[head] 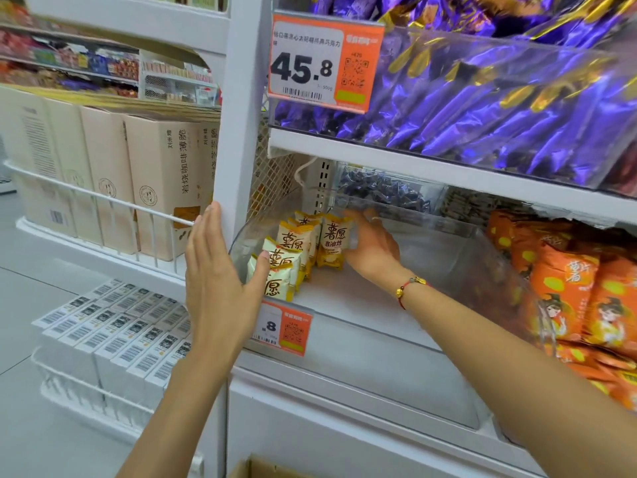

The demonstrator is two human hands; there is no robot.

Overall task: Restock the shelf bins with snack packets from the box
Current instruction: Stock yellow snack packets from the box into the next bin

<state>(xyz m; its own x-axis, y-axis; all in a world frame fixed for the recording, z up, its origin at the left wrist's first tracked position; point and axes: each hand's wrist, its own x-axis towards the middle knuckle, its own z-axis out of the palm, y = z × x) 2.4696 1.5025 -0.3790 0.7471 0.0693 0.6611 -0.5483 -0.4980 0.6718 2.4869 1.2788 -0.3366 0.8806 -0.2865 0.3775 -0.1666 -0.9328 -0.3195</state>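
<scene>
Currently right hand [370, 244] clamps an upright yellow packet [333, 241] inside the clear bin [448, 270], frame centre. Left hand [215, 270] flat, fingers straight, against the bin's left front. Advice: seat packet flush against its neighbours, label forward.

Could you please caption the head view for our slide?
Right hand sets a yellow snack packet into the clear bin; left hand braces its corner.
</scene>
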